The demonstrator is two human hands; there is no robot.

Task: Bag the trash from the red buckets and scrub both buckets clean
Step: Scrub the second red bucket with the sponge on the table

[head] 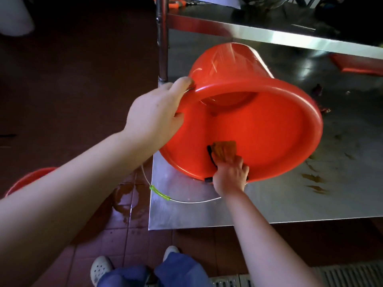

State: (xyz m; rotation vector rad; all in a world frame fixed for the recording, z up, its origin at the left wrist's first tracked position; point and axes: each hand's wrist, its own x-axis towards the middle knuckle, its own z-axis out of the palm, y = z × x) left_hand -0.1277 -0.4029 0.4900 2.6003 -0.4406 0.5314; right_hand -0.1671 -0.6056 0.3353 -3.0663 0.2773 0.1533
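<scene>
Stainless steel table (290,199), mid-frame: left hand (153,112) gripping tilted red plastic bucket (269,131), right hand (230,175) clutching brown scouring pad (224,149); firm strokes advised.

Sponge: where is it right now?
Head view, centre: the sponge is inside the tipped red bucket, against its lower inner wall near the rim, held by the right hand.

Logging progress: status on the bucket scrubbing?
Left hand grips red bucket rim, tilted on steel table. Right hand presses sponge inside. Second bucket on floor. Nothing blocking.
</scene>
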